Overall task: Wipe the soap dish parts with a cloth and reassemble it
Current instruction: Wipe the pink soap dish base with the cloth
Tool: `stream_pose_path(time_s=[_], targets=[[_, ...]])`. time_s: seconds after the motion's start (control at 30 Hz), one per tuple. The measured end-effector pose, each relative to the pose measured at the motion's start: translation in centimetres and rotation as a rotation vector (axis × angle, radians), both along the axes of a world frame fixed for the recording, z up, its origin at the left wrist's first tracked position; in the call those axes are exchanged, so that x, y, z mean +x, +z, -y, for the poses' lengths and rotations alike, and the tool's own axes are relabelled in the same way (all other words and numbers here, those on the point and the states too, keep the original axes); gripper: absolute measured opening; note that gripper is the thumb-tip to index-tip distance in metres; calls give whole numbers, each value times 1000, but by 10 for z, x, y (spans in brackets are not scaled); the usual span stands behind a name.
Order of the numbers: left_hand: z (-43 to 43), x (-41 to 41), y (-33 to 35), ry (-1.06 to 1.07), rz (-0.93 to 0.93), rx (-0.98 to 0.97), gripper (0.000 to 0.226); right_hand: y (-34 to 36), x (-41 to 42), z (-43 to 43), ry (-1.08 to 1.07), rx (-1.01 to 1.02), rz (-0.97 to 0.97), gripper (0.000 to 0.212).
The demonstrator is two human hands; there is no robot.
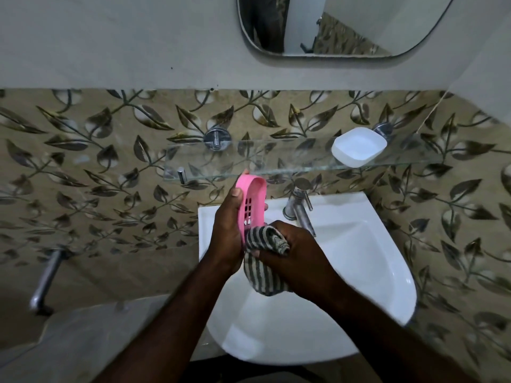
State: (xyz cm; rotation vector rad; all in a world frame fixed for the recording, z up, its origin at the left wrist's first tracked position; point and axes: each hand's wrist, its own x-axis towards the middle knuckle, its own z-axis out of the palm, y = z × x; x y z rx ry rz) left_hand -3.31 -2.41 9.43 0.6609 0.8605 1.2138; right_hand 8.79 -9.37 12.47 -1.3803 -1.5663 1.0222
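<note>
Left hand (226, 228) curls round the pink drainer tray (253, 197), tipped on end so the right hand (298, 255) — gripping the bunched striped cloth (266, 261) — reaches its low end. Beyond both hands, the white base (358, 146) waits on the glass shelf (276, 163).

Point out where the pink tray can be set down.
The glass shelf is bare from its left end to the white base, which fills the right end. The sink bowl right of the hands is bare too. Crowded: the sink's back left, where left hand, right hand, cloth and pink tray meet beside the tap.
</note>
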Motion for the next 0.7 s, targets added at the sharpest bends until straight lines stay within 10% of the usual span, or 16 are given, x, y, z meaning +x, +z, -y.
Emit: stream_pose_path(time_s=[0.17, 0.37, 0.57, 0.7], targets=[[-2, -3, 6, -17, 63, 1, 53, 4, -18, 2, -62, 71, -51, 24], [-3, -6, 11, -17, 71, 0, 44, -9, -4, 1, 4, 323, 454, 40], [1, -7, 11, -19, 63, 14, 43, -5, -22, 12, -20, 305, 221, 37], [1, -10, 11, -42, 107, 10, 45, -8, -4, 5, 0, 378, 465, 49]])
